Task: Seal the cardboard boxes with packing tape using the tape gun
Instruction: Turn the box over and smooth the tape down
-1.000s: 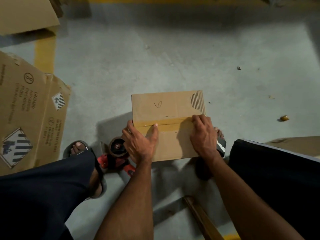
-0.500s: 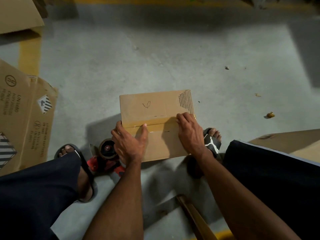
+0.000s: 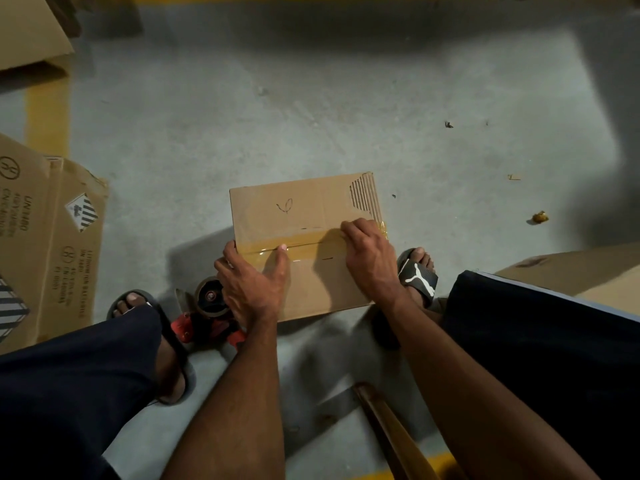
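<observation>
L hand (image 3: 254, 289) + R hand (image 3: 372, 259) flat on taped box (image 3: 301, 209) — tape gun (image 3: 207, 313) beside

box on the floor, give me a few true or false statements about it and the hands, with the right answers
1. Both hands rest on the box. True: the left hand and right hand press on its top.
2. The tape gun is in the right hand. False: it lies on the floor by the left hand.
3. A tape strip runs along the box's middle seam. True.
4. The box's flaps stand open. False: they lie flat and closed.
</observation>
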### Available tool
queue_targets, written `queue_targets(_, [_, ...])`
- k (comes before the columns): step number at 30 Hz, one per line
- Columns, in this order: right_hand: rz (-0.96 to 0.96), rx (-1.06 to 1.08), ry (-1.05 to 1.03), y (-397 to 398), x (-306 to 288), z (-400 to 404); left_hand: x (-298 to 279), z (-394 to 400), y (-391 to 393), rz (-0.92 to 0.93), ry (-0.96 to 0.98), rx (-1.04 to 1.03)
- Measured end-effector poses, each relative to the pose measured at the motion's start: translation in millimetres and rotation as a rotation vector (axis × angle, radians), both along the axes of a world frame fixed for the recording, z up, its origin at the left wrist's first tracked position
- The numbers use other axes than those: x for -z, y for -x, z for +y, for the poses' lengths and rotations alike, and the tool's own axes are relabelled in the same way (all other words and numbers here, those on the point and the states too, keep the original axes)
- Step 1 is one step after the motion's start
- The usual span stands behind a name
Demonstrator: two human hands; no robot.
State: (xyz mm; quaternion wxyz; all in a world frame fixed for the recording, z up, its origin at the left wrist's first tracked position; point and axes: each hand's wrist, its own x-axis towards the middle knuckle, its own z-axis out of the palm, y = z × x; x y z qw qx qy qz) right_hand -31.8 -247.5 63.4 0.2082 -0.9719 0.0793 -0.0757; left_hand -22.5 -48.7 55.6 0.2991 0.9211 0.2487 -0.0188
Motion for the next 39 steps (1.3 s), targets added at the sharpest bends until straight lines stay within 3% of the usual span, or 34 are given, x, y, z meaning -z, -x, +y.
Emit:
queue_targets(8, [-0.147,0.428,-0.444,21.7,2.3,-24.0,-0.2,-0.5,-0.2,-0.007,0.005,-0.014])
queue_targets(12, [-0.063,0.615,-0.632,22.4,-5.6,-21.7,-0.1,-1.0,-0.1,-0.022,0.000,-0.022])
queue_targets(24, [0.221,0.524,-0.457,21.5,-38.5,-21.3,-1.9,-1.0,2.4,-0.047,0.009,-0.047])
queue_targets(31, [0.406,0.573,-0.599,13.4,-28.9,-31.5,-9.0,-0.8,6.5,-0.026,0.039,-0.013])
queue_targets(35, [0.505,0.642,-0.613,23.6,-33.9,-33.2,-16.6,4.7,4.1,0.048,0.028,0.134])
queue_targets(39, [0.585,0.755,-0.602,38.4,-38.7,-27.5,-35.4,16.0,-4.7,0.237,0.019,0.310])
